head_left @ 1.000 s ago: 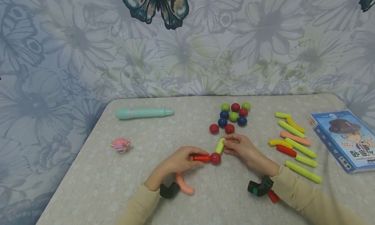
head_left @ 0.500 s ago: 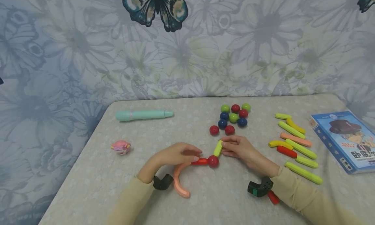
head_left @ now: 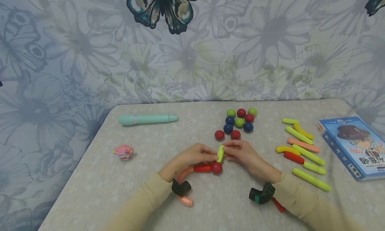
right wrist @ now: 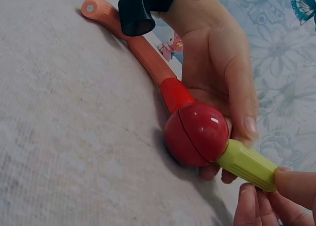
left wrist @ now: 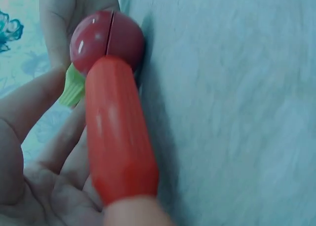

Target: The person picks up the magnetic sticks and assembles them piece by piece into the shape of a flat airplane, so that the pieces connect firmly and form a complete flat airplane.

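In the head view, my right hand (head_left: 245,156) pinches the far end of a short yellow-green ribbed stick (head_left: 220,153) between thumb and fingers. The stick's near end meets a glossy red ball (head_left: 216,168). My left hand (head_left: 192,157) comes in from the left, thumb and fingers on either side of the same stick, close by the ball. A red stick (head_left: 202,169) joins the ball's left side, and a curved orange stick (right wrist: 106,16) continues from it, partly hidden behind my left wrist in the head view. The left wrist view shows the ball (left wrist: 106,40) close up.
Several red, blue and green balls (head_left: 239,123) are grouped at the back. Loose straight and curved sticks (head_left: 311,179) lie on the right beside a blue box (head_left: 355,147). A mint-green pen-shaped thing (head_left: 147,119) and a pink figurine (head_left: 124,152) lie left. Another red stick (head_left: 278,205) is under my right forearm.
My left hand has let go of the red stick and moved up and right to the yellow-green stick. The joined sticks and ball have shifted slightly left and nearer, my right hand moving along.
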`<state>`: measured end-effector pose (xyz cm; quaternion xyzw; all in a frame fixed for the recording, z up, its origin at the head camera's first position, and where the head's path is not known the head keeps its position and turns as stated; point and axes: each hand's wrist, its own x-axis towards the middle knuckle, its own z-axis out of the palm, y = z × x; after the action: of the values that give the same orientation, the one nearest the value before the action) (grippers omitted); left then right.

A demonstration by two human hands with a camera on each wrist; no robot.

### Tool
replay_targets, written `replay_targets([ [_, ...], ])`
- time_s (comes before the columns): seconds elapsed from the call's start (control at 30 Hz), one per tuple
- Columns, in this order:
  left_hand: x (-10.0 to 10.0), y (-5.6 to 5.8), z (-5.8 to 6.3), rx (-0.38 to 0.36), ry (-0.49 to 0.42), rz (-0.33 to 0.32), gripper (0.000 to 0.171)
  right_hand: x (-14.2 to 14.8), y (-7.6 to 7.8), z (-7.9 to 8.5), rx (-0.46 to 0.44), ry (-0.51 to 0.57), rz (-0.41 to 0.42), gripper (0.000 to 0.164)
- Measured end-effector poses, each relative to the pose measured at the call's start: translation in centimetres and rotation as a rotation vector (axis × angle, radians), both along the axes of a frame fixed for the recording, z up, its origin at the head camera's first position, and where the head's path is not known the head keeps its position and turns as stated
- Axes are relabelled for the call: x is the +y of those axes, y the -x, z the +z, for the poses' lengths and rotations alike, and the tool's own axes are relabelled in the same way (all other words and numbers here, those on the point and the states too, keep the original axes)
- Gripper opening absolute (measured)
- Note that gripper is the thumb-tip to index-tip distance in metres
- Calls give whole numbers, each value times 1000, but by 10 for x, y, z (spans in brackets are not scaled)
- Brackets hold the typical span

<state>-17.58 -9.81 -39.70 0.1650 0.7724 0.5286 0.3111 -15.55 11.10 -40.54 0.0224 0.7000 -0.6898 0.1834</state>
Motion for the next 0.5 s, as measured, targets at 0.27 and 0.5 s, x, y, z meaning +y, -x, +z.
replay_targets([
  [0.27,7,-3,-5,-1,31,100,33,14,-4,6,47,17,33,37],
  [0.5,5,-7,-5,-1,45,143,37,84,-23,26,125,-147,26,49],
])
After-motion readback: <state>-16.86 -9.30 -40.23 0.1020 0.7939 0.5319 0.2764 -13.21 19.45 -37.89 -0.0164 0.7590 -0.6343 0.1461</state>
